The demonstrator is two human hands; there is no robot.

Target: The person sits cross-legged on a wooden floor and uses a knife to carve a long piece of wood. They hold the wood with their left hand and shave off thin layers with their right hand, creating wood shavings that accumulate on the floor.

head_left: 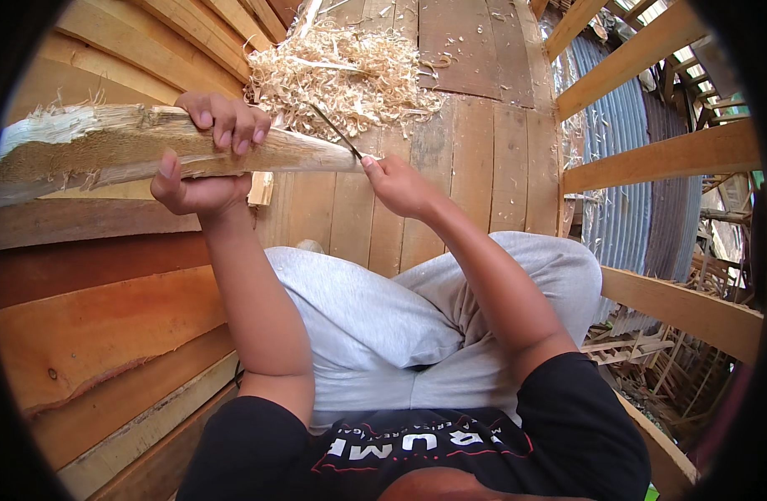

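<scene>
A long rough piece of wood (300, 152) lies crosswise in front of me, from the left edge to a narrow, pale, smoothed tip on the right. Bark-coloured patches and frayed fibres show on its thick end. My left hand (208, 188) is closed around its middle, thumb on the near side and fingers over the far side. In the closed fist of my right hand (398, 185) is a knife with a thin dark blade (336, 131). The blade slants away to the far left across the wood's narrow tip; its handle is hidden in my fingers.
A heap of curled wood shavings (350, 75) covers the far plank floor (475, 167). Stacked boards (108, 334) form a wall on the left. At the right runs a wooden railing (659, 159), with corrugated metal sheets (625, 192) beyond. My crossed legs (358, 309) are below my arms.
</scene>
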